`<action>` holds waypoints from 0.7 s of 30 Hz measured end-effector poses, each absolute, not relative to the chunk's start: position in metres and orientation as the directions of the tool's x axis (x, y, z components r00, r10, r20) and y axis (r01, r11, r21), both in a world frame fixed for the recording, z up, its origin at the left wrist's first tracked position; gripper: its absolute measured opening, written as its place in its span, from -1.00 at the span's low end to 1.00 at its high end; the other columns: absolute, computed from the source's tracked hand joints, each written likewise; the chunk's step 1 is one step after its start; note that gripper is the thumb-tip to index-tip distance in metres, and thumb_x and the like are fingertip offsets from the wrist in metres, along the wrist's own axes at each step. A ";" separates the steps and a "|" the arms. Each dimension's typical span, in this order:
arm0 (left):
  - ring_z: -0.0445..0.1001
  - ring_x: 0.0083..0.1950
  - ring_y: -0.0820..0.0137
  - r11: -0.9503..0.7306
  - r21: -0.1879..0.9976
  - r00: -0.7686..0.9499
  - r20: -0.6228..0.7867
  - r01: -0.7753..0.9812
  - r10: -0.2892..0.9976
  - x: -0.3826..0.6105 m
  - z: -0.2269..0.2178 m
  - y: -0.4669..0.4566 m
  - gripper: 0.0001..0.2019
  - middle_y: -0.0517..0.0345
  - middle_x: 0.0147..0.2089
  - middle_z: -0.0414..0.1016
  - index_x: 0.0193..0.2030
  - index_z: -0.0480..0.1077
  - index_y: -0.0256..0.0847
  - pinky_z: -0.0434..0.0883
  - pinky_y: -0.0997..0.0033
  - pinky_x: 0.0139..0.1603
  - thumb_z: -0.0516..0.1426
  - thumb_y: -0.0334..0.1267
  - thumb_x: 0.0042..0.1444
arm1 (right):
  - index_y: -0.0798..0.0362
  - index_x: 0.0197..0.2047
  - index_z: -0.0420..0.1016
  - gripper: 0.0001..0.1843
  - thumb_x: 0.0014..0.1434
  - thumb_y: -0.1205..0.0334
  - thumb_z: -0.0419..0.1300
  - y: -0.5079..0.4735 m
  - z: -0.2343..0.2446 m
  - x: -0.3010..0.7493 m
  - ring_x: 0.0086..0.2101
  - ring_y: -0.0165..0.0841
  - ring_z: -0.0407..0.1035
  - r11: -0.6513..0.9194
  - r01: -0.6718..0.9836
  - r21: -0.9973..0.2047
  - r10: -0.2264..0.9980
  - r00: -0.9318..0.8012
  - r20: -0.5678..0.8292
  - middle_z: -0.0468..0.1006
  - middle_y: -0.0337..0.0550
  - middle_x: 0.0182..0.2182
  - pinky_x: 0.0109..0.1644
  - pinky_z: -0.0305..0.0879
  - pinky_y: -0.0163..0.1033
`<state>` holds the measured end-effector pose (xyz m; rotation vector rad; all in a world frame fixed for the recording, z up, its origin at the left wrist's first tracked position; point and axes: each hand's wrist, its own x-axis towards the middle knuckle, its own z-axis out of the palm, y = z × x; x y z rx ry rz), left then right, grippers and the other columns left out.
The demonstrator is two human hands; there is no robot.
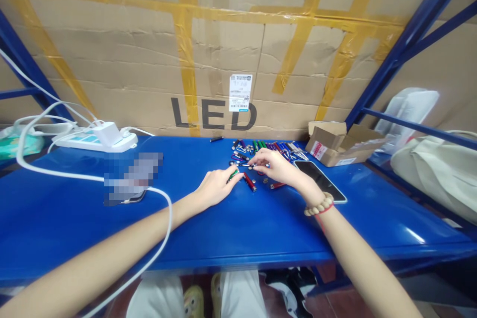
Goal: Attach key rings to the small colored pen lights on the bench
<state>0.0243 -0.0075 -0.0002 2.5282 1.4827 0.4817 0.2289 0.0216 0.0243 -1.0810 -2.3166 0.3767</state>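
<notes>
My left hand rests on the blue shelf with its fingers closed on a small green pen-like torch. A red one lies just to its right on the shelf. My right hand, with a bead bracelet at the wrist, pinches a small metal part at the edge of a pile of several coloured little torches and loose pieces.
A black phone lies right of my right hand. An open cardboard box sits behind it. A white power strip with a charger and cables lies at the left. A large taped carton marked LED stands behind. White bags sit at the right.
</notes>
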 end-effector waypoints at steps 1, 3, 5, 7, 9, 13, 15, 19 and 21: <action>0.51 -0.23 0.22 -0.492 0.306 0.454 0.191 0.815 0.870 0.024 0.000 -0.007 -0.64 0.12 -0.34 0.52 -0.18 0.29 -0.13 0.28 0.45 -0.35 -0.21 -0.02 0.24 | 0.11 -0.27 0.54 -0.82 0.08 0.39 0.13 0.024 0.022 0.229 -0.40 -0.41 0.37 0.633 0.630 -0.450 0.774 -0.503 0.384 0.44 -0.08 -0.34 -0.28 0.35 -0.26; 0.51 -0.23 0.21 -0.496 0.310 0.456 0.196 0.811 0.868 0.024 -0.001 -0.007 -0.64 0.11 -0.32 0.53 -0.18 0.30 -0.13 0.29 0.43 -0.34 -0.21 -0.02 0.24 | 0.10 -0.28 0.55 -0.82 0.08 0.40 0.13 0.027 0.019 0.229 -0.40 -0.40 0.37 0.619 0.656 -0.431 0.779 -0.447 0.440 0.43 -0.07 -0.34 -0.26 0.36 -0.23; 0.51 -0.22 0.20 -0.500 0.315 0.458 0.201 0.807 0.866 0.024 -0.001 -0.007 -0.63 0.10 -0.30 0.53 -0.16 0.30 -0.13 0.30 0.42 -0.33 -0.21 -0.01 0.23 | 0.10 -0.32 0.56 -0.86 0.06 0.37 0.16 0.027 0.019 0.227 -0.38 -0.37 0.38 0.620 0.661 -0.423 0.762 -0.377 0.527 0.44 -0.07 -0.35 -0.24 0.36 -0.21; 0.51 -0.20 0.20 -0.508 0.314 0.464 0.206 0.802 0.861 0.024 -0.001 -0.008 -0.62 0.10 -0.27 0.53 -0.15 0.31 -0.12 0.31 0.41 -0.32 -0.21 0.00 0.23 | 0.10 -0.35 0.56 -0.89 0.04 0.31 0.20 0.024 0.021 0.222 -0.36 -0.35 0.39 0.634 0.624 -0.457 0.731 -0.289 0.619 0.47 -0.08 -0.37 -0.22 0.37 -0.21; 0.51 -0.20 0.22 -0.520 0.310 0.475 0.213 0.796 0.854 0.024 0.000 -0.008 -0.61 0.12 -0.25 0.54 -0.14 0.32 -0.10 0.32 0.41 -0.31 -0.21 0.01 0.22 | 0.10 -0.38 0.56 -0.87 0.00 0.22 0.25 0.019 0.025 0.216 -0.35 -0.34 0.42 0.632 0.545 -0.551 0.736 -0.200 0.647 0.52 -0.09 -0.39 -0.22 0.38 -0.22; 0.50 -0.18 0.23 -0.525 0.318 0.474 0.229 0.789 0.850 0.024 -0.001 -0.008 -0.60 0.14 -0.20 0.54 -0.07 0.32 -0.06 0.33 0.41 -0.28 -0.21 0.02 0.22 | 0.10 -0.41 0.57 -0.75 -0.13 0.10 0.33 0.007 0.029 0.201 -0.41 -0.32 0.45 0.513 0.339 -0.789 0.858 -0.202 0.471 0.57 -0.13 -0.45 -0.28 0.41 -0.23; 0.50 -0.18 0.21 -0.509 0.339 0.458 0.224 0.791 0.860 0.023 -0.002 -0.007 -0.60 0.13 -0.17 0.54 0.02 0.29 -0.03 0.34 0.39 -0.27 -0.19 0.02 0.21 | 0.10 -0.41 0.57 -0.76 -0.12 0.10 0.32 0.004 0.028 0.197 -0.39 -0.32 0.46 0.486 0.279 -0.828 0.865 -0.288 0.411 0.58 -0.14 -0.44 -0.29 0.40 -0.25; 0.51 -0.21 0.23 -0.481 0.418 0.421 0.233 0.771 0.877 0.022 -0.004 -0.006 -0.60 0.14 -0.19 0.53 0.04 0.28 -0.04 0.34 0.40 -0.27 -0.16 0.02 0.21 | 0.08 -0.47 0.57 -0.82 -0.10 0.13 0.30 0.004 0.025 0.193 -0.37 -0.35 0.44 0.551 0.286 -0.784 0.820 -0.361 0.445 0.57 -0.14 -0.42 -0.34 0.36 -0.31; 0.50 -0.22 0.25 -0.491 0.443 0.426 0.244 0.750 0.871 0.021 -0.004 -0.005 -0.63 0.15 -0.23 0.53 -0.02 0.31 -0.06 0.33 0.43 -0.28 -0.16 0.01 0.21 | 0.08 -0.47 0.57 -0.84 -0.09 0.15 0.30 0.005 0.023 0.193 -0.38 -0.36 0.44 0.558 0.316 -0.768 0.820 -0.351 0.451 0.57 -0.14 -0.43 -0.36 0.35 -0.32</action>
